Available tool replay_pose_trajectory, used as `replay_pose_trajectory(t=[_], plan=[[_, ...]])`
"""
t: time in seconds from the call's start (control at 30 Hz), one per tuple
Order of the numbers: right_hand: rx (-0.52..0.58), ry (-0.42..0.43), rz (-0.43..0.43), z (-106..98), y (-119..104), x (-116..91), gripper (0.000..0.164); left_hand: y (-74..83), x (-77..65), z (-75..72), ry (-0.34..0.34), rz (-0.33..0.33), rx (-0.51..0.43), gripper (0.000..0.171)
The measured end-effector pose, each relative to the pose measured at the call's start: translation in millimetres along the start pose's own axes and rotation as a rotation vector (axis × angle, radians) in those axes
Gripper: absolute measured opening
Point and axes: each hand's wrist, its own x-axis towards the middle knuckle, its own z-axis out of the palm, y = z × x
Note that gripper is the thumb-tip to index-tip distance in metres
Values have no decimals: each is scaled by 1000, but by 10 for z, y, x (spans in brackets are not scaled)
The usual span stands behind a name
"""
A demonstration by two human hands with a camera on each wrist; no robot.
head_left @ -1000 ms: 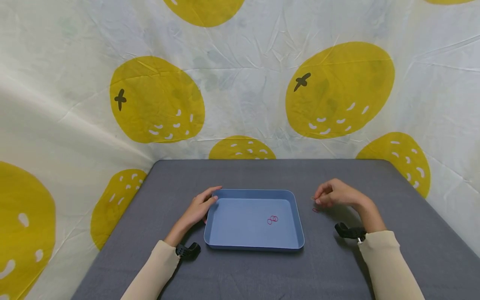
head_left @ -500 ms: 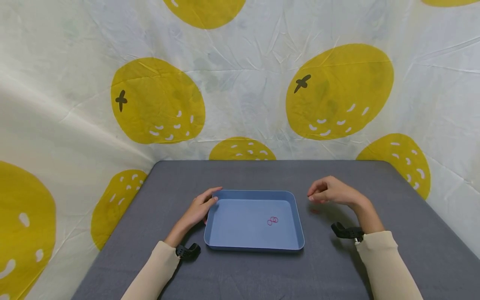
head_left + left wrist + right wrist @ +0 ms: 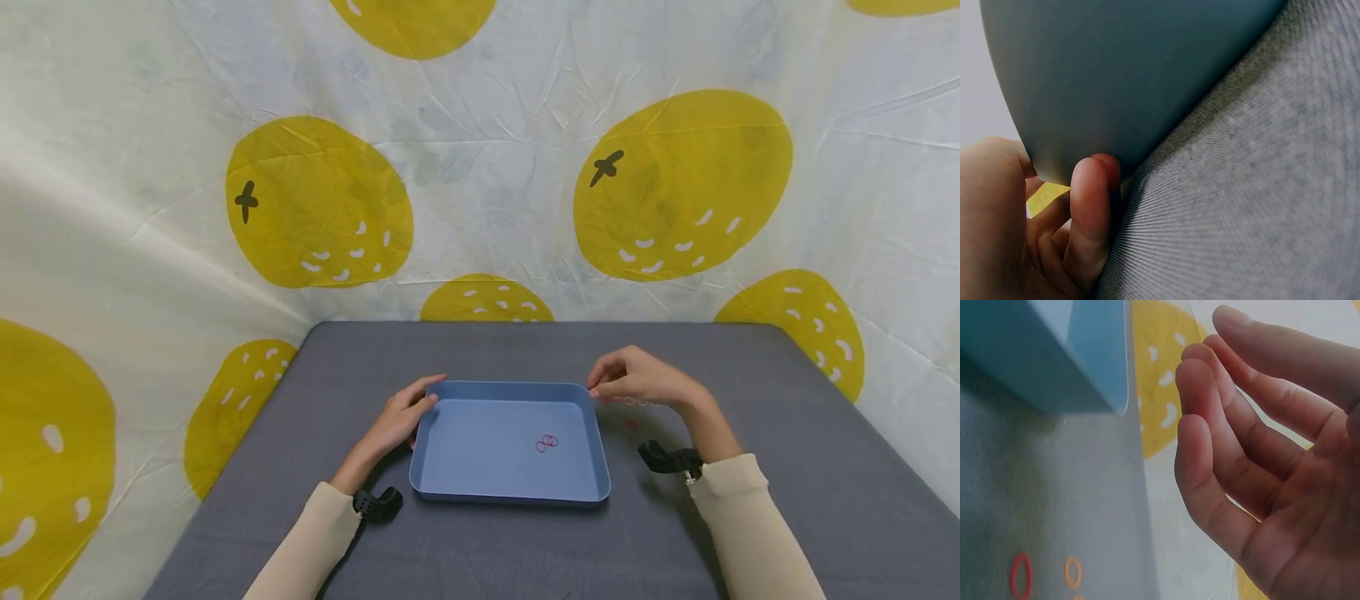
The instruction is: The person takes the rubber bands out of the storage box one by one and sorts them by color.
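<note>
A shallow blue tray [image 3: 480, 450] sits on the grey table, with a few small red rubber bands [image 3: 547, 442] lying inside it. My left hand [image 3: 397, 421] holds the tray's back left corner, thumb at the rim; in the left wrist view, a fingertip [image 3: 1092, 187] presses its outer wall. At the back right corner is my right hand [image 3: 637, 375], fingers bent and thumb tip close to the index finger. I cannot tell whether it pinches anything. Beneath it lie a red band [image 3: 1021, 575] and an orange band [image 3: 1072, 572].
The grey cloth-covered table [image 3: 495, 550] ends at a back edge, behind which hangs a white curtain [image 3: 487, 208] printed with big yellow fruit. Each wrist wears a black camera strap [image 3: 375, 504].
My right hand has moved left from above the loose bands to the tray's back right corner, uncovering bands beneath it. The left hand and the tray stay in place.
</note>
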Motion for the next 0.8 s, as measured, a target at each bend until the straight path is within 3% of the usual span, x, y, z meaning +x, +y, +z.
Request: replay_pose_trajectory(t=[0.3,0.8], plan=[[14,-11,-23,152,-155,205,15,-11,3,8,3,15,0,41],[47,-110,-90,428,-290,481,20,-15,9,5,5,13,-8,41]])
